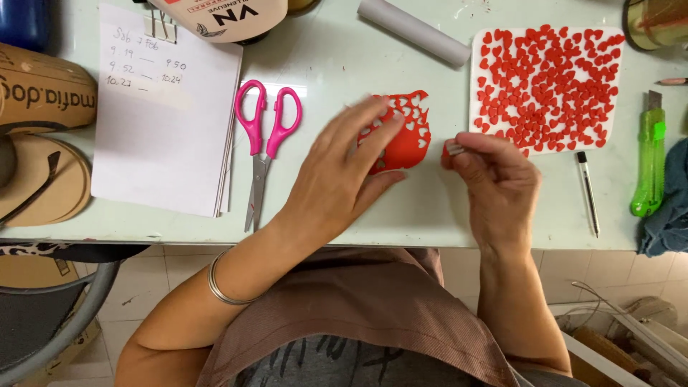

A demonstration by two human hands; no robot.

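Note:
My left hand [342, 172] lies with fingers spread on a red sheet [403, 143] that has many heart-shaped holes cut out of it, pressing it to the pale green table [337, 72]. My right hand [498, 179] is closed on a small metal punch tool [454, 150], whose tip carries a small red heart just right of the sheet. A white board [479, 72] covered with several small red hearts lies behind the right hand.
Pink-handled scissors [266, 143] lie left of the sheet, beside a stack of white paper [161, 122]. A grey tube [414, 30] is at the back. A pen [588, 192] and a green utility knife [649, 161] are at the right.

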